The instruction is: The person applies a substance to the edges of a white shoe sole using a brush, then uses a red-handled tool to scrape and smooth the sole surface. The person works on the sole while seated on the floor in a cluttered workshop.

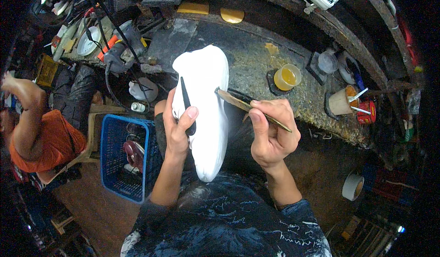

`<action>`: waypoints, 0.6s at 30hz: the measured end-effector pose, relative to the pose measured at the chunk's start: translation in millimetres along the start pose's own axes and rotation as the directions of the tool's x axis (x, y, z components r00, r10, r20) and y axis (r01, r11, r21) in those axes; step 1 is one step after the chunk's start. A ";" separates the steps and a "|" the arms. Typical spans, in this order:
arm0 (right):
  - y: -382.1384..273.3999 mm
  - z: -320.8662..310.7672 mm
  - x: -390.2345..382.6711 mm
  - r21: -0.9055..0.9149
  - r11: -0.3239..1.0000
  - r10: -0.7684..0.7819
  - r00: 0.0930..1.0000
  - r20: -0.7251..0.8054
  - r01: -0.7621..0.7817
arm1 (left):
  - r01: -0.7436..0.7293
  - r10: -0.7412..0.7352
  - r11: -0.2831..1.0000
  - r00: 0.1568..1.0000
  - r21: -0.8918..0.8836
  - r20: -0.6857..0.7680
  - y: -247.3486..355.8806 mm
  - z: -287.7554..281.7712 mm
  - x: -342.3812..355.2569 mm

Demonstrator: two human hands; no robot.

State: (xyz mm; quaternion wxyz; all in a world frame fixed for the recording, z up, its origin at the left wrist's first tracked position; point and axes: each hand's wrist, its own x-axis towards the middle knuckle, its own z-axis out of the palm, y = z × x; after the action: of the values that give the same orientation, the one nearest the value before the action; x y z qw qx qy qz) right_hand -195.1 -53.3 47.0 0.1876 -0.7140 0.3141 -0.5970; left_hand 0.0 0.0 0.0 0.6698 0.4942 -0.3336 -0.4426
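Observation:
My left hand [176, 126] is closed around the side of a white shoe [208, 119], held upright lengthwise in front of my chest. Along the shoe's left side runs a black tapered strip [185, 94]; my left thumb presses over its wider lower part. Whether the strip is fixed to the shoe I cannot tell. Between thumb and fingers, my right hand [275, 131] pinches a narrow, flat brownish tool [243, 105]. Its broader end meets the right edge of the shoe near the middle. A clear cup of yellow liquid [287, 77] stands on the bench beyond my right hand.
The worn workbench [247, 55] carries a stained tub with white-handled tools [341, 102] and a red can [365, 113] at right. On the floor at left stands a blue basket [123, 190] holding shoes. A person in orange shorts [50, 140] sits further left. Cables hang at upper left.

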 end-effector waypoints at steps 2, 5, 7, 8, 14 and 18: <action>-0.6 -0.6 0.1 0.001 1.000 -0.011 1.000 0.012 0.011 | 0.012 -0.012 1.000 1.000 -0.012 0.000 0.8 -0.1 0.1; 0.3 -1.6 -1.8 0.022 1.000 -0.007 1.000 0.013 0.007 | 0.021 -0.022 0.999 1.000 -0.042 -0.006 -0.3 1.9 0.0; 0.5 -2.1 -2.4 0.019 1.000 -0.009 1.000 0.022 0.008 | 0.031 -0.031 0.998 0.999 -0.048 -0.018 -0.2 3.9 -0.4; 0.7 -2.1 -2.7 0.023 1.000 -0.007 1.000 0.023 0.007 | 0.035 -0.036 0.998 0.999 -0.049 -0.024 0.0 4.3 -0.4; 3.3 -3.7 -4.3 0.118 0.993 0.027 1.000 0.005 -0.027 | 0.259 -0.249 0.950 0.965 -0.172 0.079 -2.2 -3.6 -2.8; 6.6 1.5 -5.8 0.212 0.915 0.377 0.914 -0.148 -0.343 | 0.465 -0.360 0.730 0.885 -0.501 0.297 -8.2 -6.0 -3.9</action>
State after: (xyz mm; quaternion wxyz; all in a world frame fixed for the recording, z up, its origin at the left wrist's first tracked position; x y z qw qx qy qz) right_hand -195.7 -54.4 38.1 0.3286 -0.5647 0.4011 -0.6421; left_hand 1.6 4.8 -9.6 0.6358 0.2964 -0.1299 -0.7008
